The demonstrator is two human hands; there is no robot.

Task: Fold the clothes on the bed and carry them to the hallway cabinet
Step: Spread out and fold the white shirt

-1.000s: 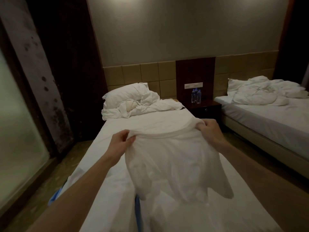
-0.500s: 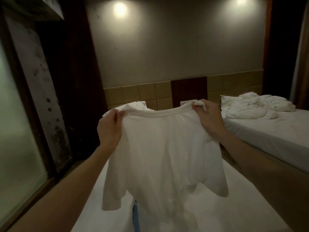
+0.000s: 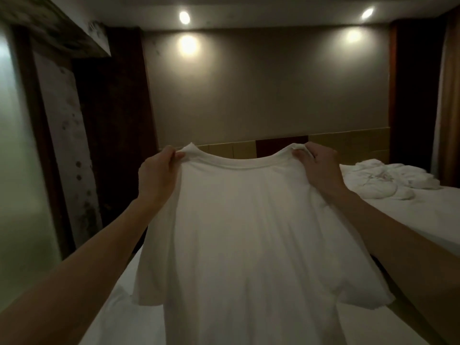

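A white T-shirt [image 3: 251,235] hangs spread out in the air in front of me, its collar at the top and both short sleeves drooping. My left hand [image 3: 156,175] pinches the shirt's left shoulder beside the collar. My right hand [image 3: 317,168] pinches the right shoulder at the same height. The shirt hangs over the near bed [image 3: 119,317], whose white sheet shows at the bottom left and right. The shirt hides the pillow end of that bed.
A second bed [image 3: 423,215] stands on the right with crumpled white bedding [image 3: 388,180] on it. A dark wooden panel [image 3: 117,135] and a frosted glass wall [image 3: 22,170] line the left side. A curtain [image 3: 448,100] hangs at the far right.
Both hands have lifted the T-shirt from just over the bed to chest height, and it now hangs fully open. My view has tilted upward toward the wall and ceiling lights.
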